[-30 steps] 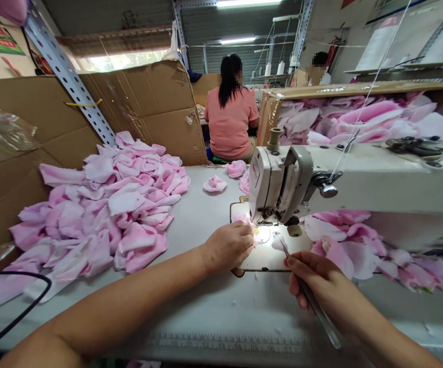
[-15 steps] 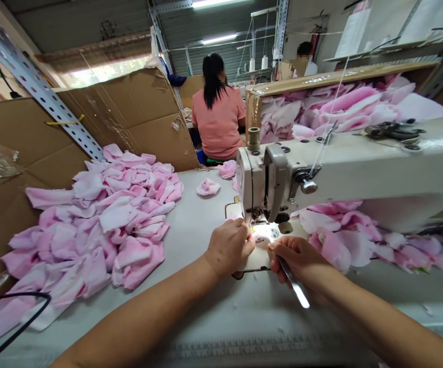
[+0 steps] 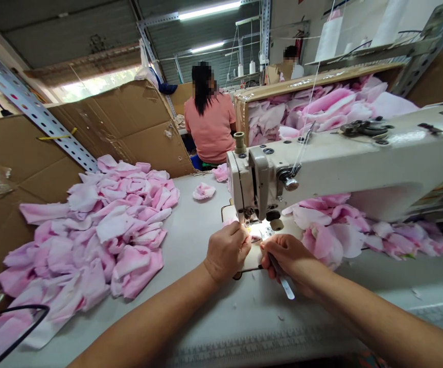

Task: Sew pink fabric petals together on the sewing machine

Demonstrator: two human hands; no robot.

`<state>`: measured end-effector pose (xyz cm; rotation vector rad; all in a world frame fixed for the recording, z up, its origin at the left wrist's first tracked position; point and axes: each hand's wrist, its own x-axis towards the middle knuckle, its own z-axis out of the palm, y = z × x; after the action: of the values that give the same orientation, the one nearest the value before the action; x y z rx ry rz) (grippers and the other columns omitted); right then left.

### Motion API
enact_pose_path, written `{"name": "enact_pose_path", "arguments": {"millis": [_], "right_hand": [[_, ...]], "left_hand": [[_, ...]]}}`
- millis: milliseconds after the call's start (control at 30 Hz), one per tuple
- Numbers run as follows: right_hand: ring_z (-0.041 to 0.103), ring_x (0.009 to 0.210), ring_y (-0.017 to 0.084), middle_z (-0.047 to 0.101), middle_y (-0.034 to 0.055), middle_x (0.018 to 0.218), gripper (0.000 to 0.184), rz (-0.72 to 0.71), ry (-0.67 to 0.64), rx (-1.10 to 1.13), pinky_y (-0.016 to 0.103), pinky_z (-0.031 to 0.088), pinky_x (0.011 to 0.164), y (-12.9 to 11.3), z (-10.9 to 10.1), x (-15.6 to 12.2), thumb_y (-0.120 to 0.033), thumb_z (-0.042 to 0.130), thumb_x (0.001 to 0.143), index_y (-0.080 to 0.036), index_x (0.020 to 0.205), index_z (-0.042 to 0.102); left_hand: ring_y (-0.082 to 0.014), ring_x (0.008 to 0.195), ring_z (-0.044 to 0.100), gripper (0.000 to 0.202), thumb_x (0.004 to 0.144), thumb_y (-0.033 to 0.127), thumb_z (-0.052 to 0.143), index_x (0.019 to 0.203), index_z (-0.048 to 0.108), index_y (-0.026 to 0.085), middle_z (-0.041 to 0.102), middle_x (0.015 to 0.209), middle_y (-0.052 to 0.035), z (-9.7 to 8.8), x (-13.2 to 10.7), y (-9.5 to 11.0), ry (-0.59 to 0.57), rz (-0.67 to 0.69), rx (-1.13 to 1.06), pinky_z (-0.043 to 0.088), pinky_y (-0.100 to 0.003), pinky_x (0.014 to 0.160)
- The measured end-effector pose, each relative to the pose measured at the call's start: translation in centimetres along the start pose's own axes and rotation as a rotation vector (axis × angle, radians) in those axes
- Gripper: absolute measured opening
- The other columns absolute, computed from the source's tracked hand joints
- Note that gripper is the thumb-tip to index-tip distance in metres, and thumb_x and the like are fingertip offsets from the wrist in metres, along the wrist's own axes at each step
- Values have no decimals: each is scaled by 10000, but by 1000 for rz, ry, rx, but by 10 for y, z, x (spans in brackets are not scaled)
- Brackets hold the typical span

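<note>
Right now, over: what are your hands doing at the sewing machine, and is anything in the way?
Left hand on pink fabric petal at needle. Right hand holding slim metal tool. Loose petals piled beside machine.

- The left fingers (image 3: 240, 240) and right fingers (image 3: 271, 249) sit side by side, just in front of the needle of the sewing machine (image 3: 321, 153).
- A piece of cloth (image 3: 255, 238) lies on the machine's plate, between the fingers and under the needle.
- A metal tool (image 3: 282, 282) sits in the right hand (image 3: 286, 258), its tip pointing back past the fingers.
- Left of the fingers, a heap of cloth petals (image 3: 106, 230) lies on the table (image 3: 190, 225), against cardboard sheets (image 3: 129, 133).
- Ahead of the fingers, a cloth flower (image 3: 204, 191) lies on the table, with a seated co-worker (image 3: 209, 128) beyond it.
- Right of the fingers, more petals (image 3: 332, 235) lie under the machine's arm, and a box of petals (image 3: 309, 110) stands behind that arm.
</note>
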<state>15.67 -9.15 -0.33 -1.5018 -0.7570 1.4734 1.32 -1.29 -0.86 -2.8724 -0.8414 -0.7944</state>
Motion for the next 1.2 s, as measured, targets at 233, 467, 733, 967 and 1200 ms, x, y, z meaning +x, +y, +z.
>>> {"name": "enact_pose_path", "arguments": {"millis": [233,467,733,967,1200], "right_hand": [[433,322,86,495,-3,374,345,-5,-7,-4,202,301,355,-5,8,-2,-150,401,785,-165,461,518],[456,330,84,535,-12,424,296,-5,12,-2,214,295,358,-3,12,-3,-145,431,775,-173,490,506],[441,354,89,527,-6,426,294,30,31,38,220,312,382,-8,22,-2,-152,409,776,-190,499,497],[434,358,85,545,-10,463,264,41,-8,37,225,302,389,-14,25,-8,-144,401,786,-189,545,501],[445,380,78,497,-17,454,319,29,-23,18,216,314,413,-16,24,-14,-167,404,823,-175,516,492]], "left_hand": [[-140,712,566,230,930,207,413,746,548,178,583,768,-17,1,-1,-1,47,16,-11,433,-240,644],[-140,713,578,224,923,202,421,741,549,174,594,768,-22,4,-2,-2,49,14,-34,442,-240,639],[-132,755,602,224,937,227,445,780,595,173,622,809,-27,1,-4,-1,13,26,-101,484,-230,706],[-133,783,587,214,935,207,446,765,572,177,605,807,-20,-2,0,-1,-31,17,-133,482,-231,714],[-150,784,557,84,876,204,479,812,527,181,567,844,-30,-21,3,-11,-195,159,-128,501,-251,715]]}}
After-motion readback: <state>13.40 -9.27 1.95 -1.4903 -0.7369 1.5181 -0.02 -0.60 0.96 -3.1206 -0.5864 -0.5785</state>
